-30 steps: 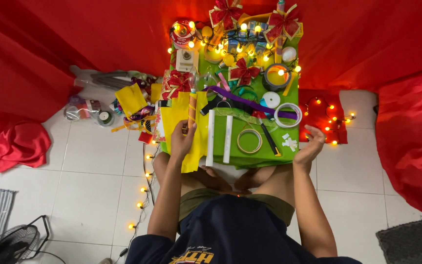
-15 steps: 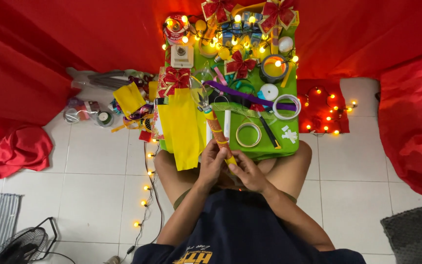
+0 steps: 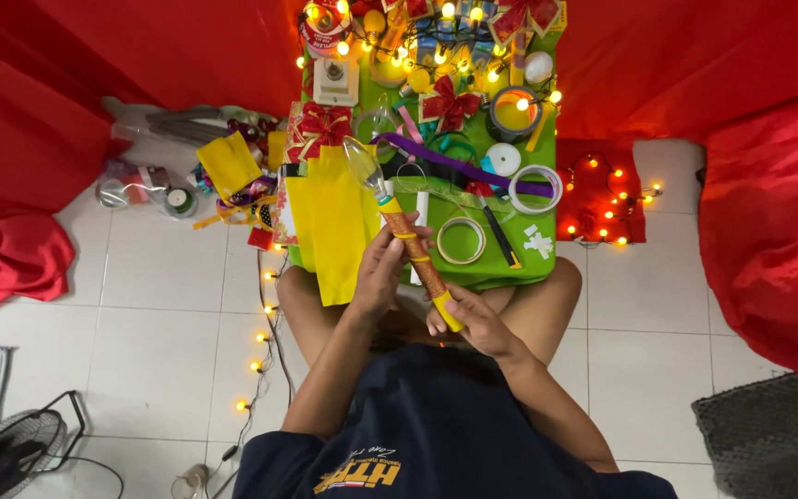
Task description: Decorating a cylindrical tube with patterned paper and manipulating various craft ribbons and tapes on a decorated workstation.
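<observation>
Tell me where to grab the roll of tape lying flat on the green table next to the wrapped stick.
Take the tape roll by its rim, coming straight down from above. It lies flat on the green table with its open centre facing up, so one finger could go inside the ring and one outside. Its near side looks free; a dark pen-like tool lies close on the right.

1. Two hands: the left hand (image 3: 382, 268) and the right hand (image 3: 473, 319), both on one decorated stick (image 3: 415, 254).
2. One green table (image 3: 510, 263).
3. Three red ribbon bows in view: one (image 3: 322, 125) on the left, one (image 3: 448, 103) in the middle, one (image 3: 519, 14) at the top edge.
4. Two pale tape rings (image 3: 462, 239) (image 3: 535, 188).
5. One yellow paper sheet (image 3: 334, 222).
6. One fan (image 3: 2, 453) on the floor.
7. The small string lights are too many to count surely.
</observation>
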